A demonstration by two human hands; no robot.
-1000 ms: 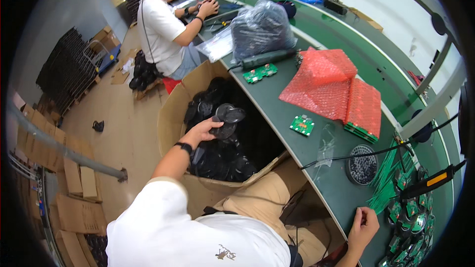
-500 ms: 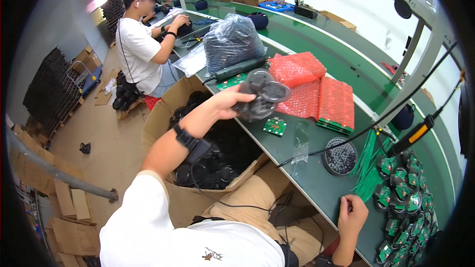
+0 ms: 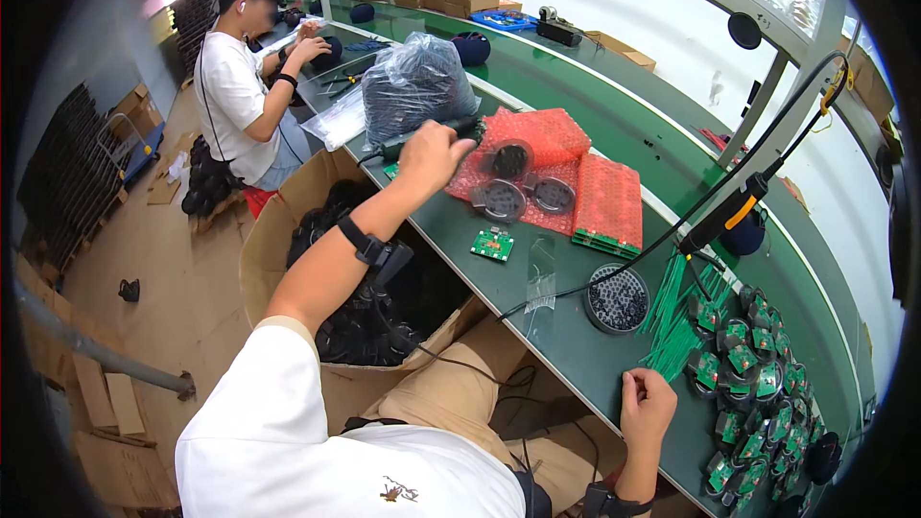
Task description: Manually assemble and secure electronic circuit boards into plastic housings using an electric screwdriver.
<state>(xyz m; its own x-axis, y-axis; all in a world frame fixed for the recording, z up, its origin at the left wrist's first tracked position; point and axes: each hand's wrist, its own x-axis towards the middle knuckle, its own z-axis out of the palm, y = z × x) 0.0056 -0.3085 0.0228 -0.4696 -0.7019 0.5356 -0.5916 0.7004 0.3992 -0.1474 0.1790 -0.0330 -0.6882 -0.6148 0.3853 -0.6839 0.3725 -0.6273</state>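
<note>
Red bubble wrap [image 3: 547,130] lies across the dark green surface [image 3: 585,364], and three round black parts [image 3: 500,200] sit on it, slightly blurred, one with its clear rim showing; just beside them is the left hand [image 3: 434,155], its fingers loosely bent and parted, clear of all three; the right hand [image 3: 649,405] rests by the near edge with its fingers curled in, and from where I stand I cannot tell whether it holds anything; close to it lie green strips [image 3: 670,318], a round dish [image 3: 616,330] of small dark pieces and a heap of black parts bearing green boards [image 3: 758,393]; one small green board [image 3: 492,244] lies alone nearer the wrap; below the left forearm stands an open carton [image 3: 257,269] with more black parts inside; farther along, a co-worker [image 3: 230,86] in a cap handles a dark rounded thing [image 3: 329,54].
</note>
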